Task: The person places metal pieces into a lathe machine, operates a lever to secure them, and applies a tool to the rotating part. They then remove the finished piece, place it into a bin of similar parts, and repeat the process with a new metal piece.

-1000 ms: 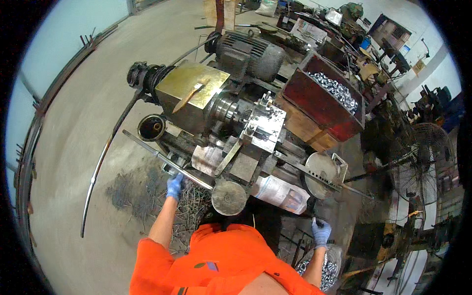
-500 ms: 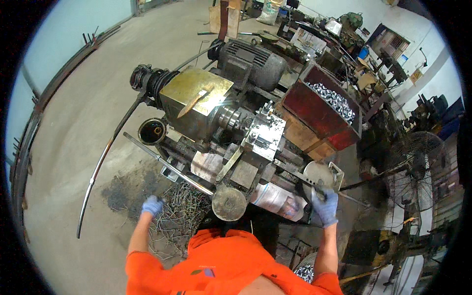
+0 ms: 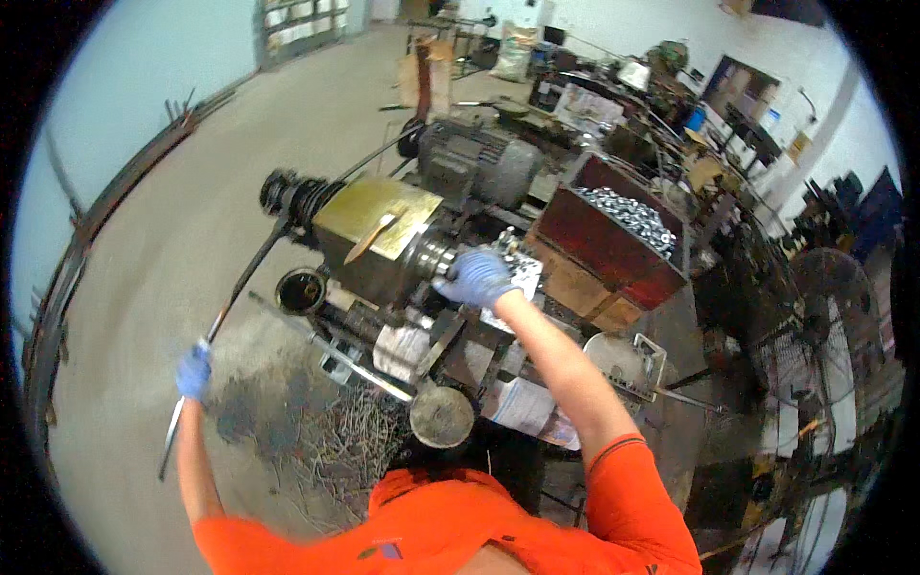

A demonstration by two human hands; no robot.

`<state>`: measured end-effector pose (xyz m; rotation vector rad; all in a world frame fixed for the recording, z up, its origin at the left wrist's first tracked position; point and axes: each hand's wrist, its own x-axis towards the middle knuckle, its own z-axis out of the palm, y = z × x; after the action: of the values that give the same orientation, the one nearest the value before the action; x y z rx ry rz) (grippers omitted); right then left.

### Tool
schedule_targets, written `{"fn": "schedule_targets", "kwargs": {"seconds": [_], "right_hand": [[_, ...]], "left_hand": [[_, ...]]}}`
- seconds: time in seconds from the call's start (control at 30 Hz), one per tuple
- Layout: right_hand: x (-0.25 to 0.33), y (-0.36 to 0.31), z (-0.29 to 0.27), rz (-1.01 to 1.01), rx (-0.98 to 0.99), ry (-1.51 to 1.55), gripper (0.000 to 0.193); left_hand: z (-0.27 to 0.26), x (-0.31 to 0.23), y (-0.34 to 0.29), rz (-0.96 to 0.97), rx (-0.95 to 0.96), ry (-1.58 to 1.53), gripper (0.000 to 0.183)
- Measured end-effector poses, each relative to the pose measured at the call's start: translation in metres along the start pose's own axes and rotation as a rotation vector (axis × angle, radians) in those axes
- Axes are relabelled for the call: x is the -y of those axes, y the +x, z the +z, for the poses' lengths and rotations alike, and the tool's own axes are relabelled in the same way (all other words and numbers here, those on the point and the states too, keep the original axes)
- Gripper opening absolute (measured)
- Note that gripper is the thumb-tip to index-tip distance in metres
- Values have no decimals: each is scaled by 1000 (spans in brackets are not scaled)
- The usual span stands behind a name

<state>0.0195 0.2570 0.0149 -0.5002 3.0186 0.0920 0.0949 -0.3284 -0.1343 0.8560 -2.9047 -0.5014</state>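
On the left, my left hand (image 3: 194, 371), in a blue glove, is closed round the long metal lever (image 3: 227, 305) that slopes down from the end of the small lathe (image 3: 359, 264). My right hand (image 3: 476, 278), in a similar glove, reaches over to the lathe's ringed metal chuck (image 3: 430, 257). Its fingers curl in at the chuck's face and cover whatever they hold there. Behind that hand the bright metal tool block (image 3: 526, 273) is partly hidden. A wooden-handled brush (image 3: 372, 238) lies on the brass-coloured top cover (image 3: 369, 206).
To the right of the lathe stands a red bin (image 3: 594, 244) full of small metal parts (image 3: 628, 218). A grey motor (image 3: 479, 163) sits behind. Wire-like metal scrap (image 3: 335, 436) covers the floor at lower left. A round disc (image 3: 442, 417) stands at the lathe's front. A dark fan (image 3: 829, 316) is far right.
My left hand has moved left and taken hold of the lever. My right hand has gone from beside the round tray at right up and left to the chuck. The view has shifted slightly.
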Motion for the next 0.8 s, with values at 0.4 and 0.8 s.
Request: {"fn": "schedule_targets", "kwargs": {"seconds": [0.4,0.8], "right_hand": [[-4,3,16,123,-13,113,55],[-11,-21,-20,117,-75,-58,51]], "left_hand": [[-8,-122,-141,143,-134,127,41],[-51,-241,-141,676,-267,-340,46]]}}
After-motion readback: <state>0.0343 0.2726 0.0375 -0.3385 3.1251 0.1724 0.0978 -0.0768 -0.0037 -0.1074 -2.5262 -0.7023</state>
